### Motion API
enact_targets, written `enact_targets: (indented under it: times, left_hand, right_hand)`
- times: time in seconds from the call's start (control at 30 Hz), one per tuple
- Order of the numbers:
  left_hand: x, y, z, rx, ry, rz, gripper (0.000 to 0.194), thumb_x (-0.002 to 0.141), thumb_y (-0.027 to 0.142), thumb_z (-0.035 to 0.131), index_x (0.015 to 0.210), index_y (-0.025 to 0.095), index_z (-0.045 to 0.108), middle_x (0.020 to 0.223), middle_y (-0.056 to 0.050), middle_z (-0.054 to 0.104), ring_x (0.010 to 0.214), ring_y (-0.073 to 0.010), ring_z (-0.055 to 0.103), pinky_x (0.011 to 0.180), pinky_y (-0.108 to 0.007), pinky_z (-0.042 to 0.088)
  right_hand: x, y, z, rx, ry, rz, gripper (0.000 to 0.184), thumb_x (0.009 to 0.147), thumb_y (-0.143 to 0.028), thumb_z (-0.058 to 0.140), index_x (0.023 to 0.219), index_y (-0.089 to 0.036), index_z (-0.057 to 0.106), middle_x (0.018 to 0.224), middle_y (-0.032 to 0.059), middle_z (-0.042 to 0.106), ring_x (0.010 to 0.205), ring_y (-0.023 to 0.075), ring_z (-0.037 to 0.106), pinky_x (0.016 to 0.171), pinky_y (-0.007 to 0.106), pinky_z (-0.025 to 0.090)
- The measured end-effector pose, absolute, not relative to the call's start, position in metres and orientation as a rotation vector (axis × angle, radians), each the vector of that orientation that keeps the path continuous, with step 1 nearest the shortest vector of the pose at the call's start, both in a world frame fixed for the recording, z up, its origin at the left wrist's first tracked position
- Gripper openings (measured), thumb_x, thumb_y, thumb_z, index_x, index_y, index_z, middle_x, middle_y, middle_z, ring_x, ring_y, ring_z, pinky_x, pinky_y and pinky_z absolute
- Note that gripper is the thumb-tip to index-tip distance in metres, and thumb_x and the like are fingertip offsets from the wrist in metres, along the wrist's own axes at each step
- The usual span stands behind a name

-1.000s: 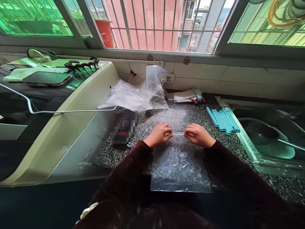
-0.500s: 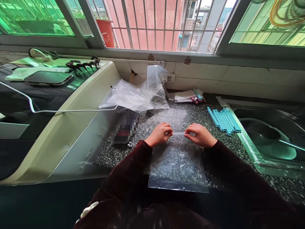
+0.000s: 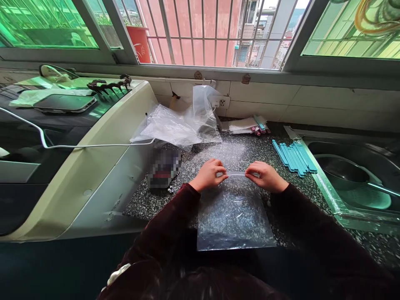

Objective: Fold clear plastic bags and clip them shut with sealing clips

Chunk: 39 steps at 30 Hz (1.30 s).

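A clear plastic bag [image 3: 236, 221] hangs from both my hands over the front edge of the speckled counter, its far end edged by a whitish strip. My left hand [image 3: 210, 175] pinches the left part of that strip between thumb and fingers. At the strip's right part, my right hand [image 3: 265, 176] has its thumb and fingertips closed on the bag. Between the two hands the strip runs nearly straight. Through the bag the counter's speckles show, and I make out nothing inside it.
Crumpled clear bags [image 3: 175, 125] lie at the back. Right of them sits a stack of flat packets [image 3: 245, 125]. Several turquoise strips [image 3: 293, 156] rest beside the sink [image 3: 340, 166]. A blurred dark object [image 3: 164, 168] is on the left, near the pale appliance [image 3: 93, 162] with a white cable [image 3: 93, 146].
My right hand has shifted slightly to the right along the strip, widening the gap between my hands. The bag's lower edge swung a little left, then back right.
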<state>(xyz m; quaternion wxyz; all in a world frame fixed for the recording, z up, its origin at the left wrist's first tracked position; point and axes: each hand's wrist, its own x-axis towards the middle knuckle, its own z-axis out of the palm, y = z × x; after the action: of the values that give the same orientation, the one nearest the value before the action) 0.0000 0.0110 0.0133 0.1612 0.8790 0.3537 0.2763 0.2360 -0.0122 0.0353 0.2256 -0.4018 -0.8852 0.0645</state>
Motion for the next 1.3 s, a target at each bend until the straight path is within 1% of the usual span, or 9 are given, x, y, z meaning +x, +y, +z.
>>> enact_targets:
  times: [0.17, 0.33, 0.57, 0.73, 0.87, 1.0, 1.3]
  left_hand:
    - [0.003, 0.011, 0.011, 2.456, 0.923, 0.819, 0.012, 0.078, 0.02, 0.058, 0.067, 0.017, 0.064, 0.074, -0.004, 0.057, 0.077, -0.0156, 0.048, 0.074, -0.029, 0.04]
    - [0.002, 0.012, 0.011, 2.449, 0.926, 0.811, 0.016, 0.078, 0.02, 0.057, 0.063, 0.016, 0.06, 0.071, -0.003, 0.057, 0.076, -0.0157, 0.047, 0.074, -0.029, 0.04]
    - [-0.002, 0.014, 0.014, 2.43, 0.989, 0.802, 0.013, 0.077, 0.019, 0.057, 0.065, 0.016, 0.06, 0.071, -0.003, 0.058, 0.076, -0.0156, 0.047, 0.075, -0.029, 0.04]
    - [-0.002, 0.012, 0.017, 2.427, 1.036, 0.705, 0.011, 0.073, 0.018, 0.058, 0.063, 0.016, 0.061, 0.069, -0.002, 0.056, 0.075, -0.0161, 0.047, 0.075, -0.029, 0.041]
    - [-0.001, 0.01, 0.016, 2.417, 1.012, 0.631, 0.007, 0.072, 0.017, 0.059, 0.066, 0.016, 0.063, 0.07, -0.002, 0.055, 0.076, -0.0164, 0.048, 0.076, -0.03, 0.041]
    - [0.002, 0.009, 0.015, 2.381, 0.965, 0.679, 0.01, 0.075, 0.022, 0.06, 0.067, 0.017, 0.062, 0.071, -0.002, 0.055, 0.078, -0.0168, 0.049, 0.075, -0.03, 0.041]
    - [0.002, 0.01, 0.016, 2.398, 0.96, 0.741, 0.015, 0.081, 0.02, 0.055, 0.066, 0.017, 0.056, 0.074, -0.004, 0.057, 0.078, -0.0169, 0.048, 0.075, -0.03, 0.041]
  right_hand:
    - [0.232, -0.014, 0.034, -1.083, -2.429, 0.179, 0.016, 0.083, -0.023, 0.053, 0.068, -0.019, 0.059, 0.068, 0.0034, 0.065, 0.065, 0.015, 0.054, 0.064, 0.028, 0.04]
    - [0.231, -0.015, 0.035, -1.089, -2.419, 0.194, 0.014, 0.082, -0.024, 0.054, 0.069, -0.02, 0.059, 0.068, 0.003, 0.066, 0.064, 0.015, 0.054, 0.063, 0.028, 0.04]
    - [0.238, -0.013, 0.042, -1.133, -2.334, 0.193, 0.014, 0.082, -0.025, 0.054, 0.07, -0.02, 0.057, 0.066, 0.0031, 0.064, 0.064, 0.0154, 0.054, 0.062, 0.028, 0.041]
    - [0.24, -0.013, 0.042, -1.1, -2.353, 0.154, 0.015, 0.082, -0.023, 0.053, 0.068, -0.019, 0.056, 0.064, 0.0033, 0.063, 0.063, 0.0155, 0.052, 0.061, 0.028, 0.041]
    - [0.235, -0.015, 0.04, -1.105, -2.368, 0.133, 0.015, 0.081, -0.022, 0.053, 0.067, -0.019, 0.056, 0.064, 0.0036, 0.063, 0.063, 0.0157, 0.052, 0.062, 0.029, 0.041]
    - [0.229, -0.017, 0.037, -1.103, -2.39, 0.173, 0.015, 0.082, -0.023, 0.052, 0.068, -0.02, 0.056, 0.066, 0.0038, 0.063, 0.064, 0.0158, 0.052, 0.063, 0.029, 0.041]
    - [0.23, -0.018, 0.039, -1.131, -2.284, 0.214, 0.015, 0.082, -0.027, 0.053, 0.069, -0.02, 0.057, 0.067, 0.0036, 0.063, 0.067, 0.0162, 0.053, 0.064, 0.029, 0.042]
